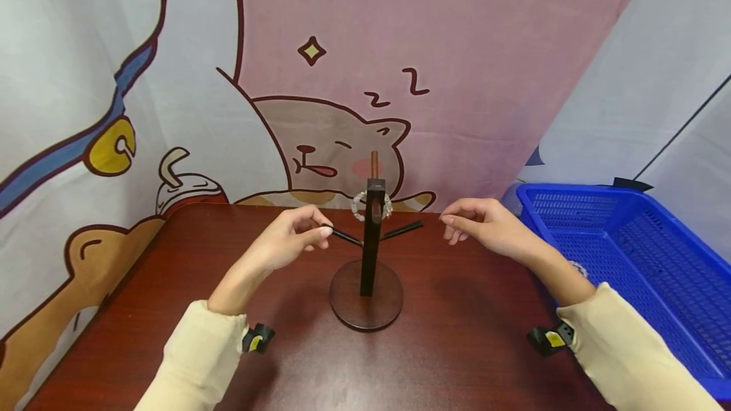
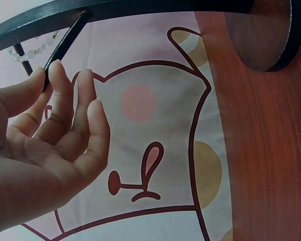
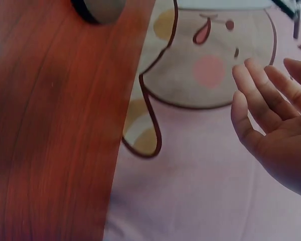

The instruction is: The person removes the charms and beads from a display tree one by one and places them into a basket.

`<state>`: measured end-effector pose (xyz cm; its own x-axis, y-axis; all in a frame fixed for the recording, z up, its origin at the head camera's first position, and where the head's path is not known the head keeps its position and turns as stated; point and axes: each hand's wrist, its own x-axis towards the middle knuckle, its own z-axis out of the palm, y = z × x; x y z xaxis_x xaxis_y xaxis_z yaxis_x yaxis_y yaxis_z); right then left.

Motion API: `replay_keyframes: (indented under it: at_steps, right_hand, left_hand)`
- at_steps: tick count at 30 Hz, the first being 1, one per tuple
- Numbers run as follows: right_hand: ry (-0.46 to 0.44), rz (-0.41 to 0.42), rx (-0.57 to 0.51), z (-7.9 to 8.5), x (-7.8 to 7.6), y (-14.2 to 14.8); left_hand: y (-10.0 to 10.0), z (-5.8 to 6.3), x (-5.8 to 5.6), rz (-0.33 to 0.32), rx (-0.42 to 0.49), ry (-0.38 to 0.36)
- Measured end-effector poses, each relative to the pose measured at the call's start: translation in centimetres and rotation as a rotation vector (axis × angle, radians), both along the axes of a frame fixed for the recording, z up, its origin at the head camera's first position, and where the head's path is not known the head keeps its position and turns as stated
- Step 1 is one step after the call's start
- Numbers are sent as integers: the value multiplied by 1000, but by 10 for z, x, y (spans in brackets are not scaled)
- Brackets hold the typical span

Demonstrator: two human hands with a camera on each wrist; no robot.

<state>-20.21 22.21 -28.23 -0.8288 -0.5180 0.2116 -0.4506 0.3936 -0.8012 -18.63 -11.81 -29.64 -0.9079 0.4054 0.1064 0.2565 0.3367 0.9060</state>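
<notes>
A person's left hand [image 1: 291, 236] pinches the outer end of a dark peg [image 1: 345, 235] between thumb and fingertip, the grip narrow on it, at a wooden stand [image 1: 371, 259] on a red-brown surface [image 1: 457, 360]; the rest of the peg runs from the grip to the stand's post, sloping slightly downward, while the remaining fingers curve loosely below; a matching peg [image 1: 402, 230] juts out on the post's other side, its tip angled up toward the right hand [image 1: 480, 224]; that hand hangs near the tip but apart from it, its grip loose, fingers softly bent and free; a beaded bracelet [image 1: 356, 206] shows behind the post's upper part, above both pegs; at right, a blue basket [image 1: 533, 208] stands beside the right forearm, a second bracelet [image 1: 579, 267] partly visible within; behind, a cloth [image 1: 457, 49] bears a sleeping cartoon animal.
</notes>
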Motion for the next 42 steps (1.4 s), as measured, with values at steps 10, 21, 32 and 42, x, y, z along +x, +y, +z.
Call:
replay_keyframes:
  at_steps: [10, 21, 32, 42]
  right_hand:
    - [1, 82, -2, 4, 12, -29]
    - [-11, 71, -20, 6, 16, -34]
    - [39, 98, -2, 5, 23, -34]
    - [66, 143, -16, 5, 31, -37]
  left_hand:
    - [2, 0, 0, 16, -13, 13]
    - [1, 3, 2, 28, -33, 1]
    - [3, 3, -2, 55, -78, 37]
    - [11, 2, -10, 96, -87, 91]
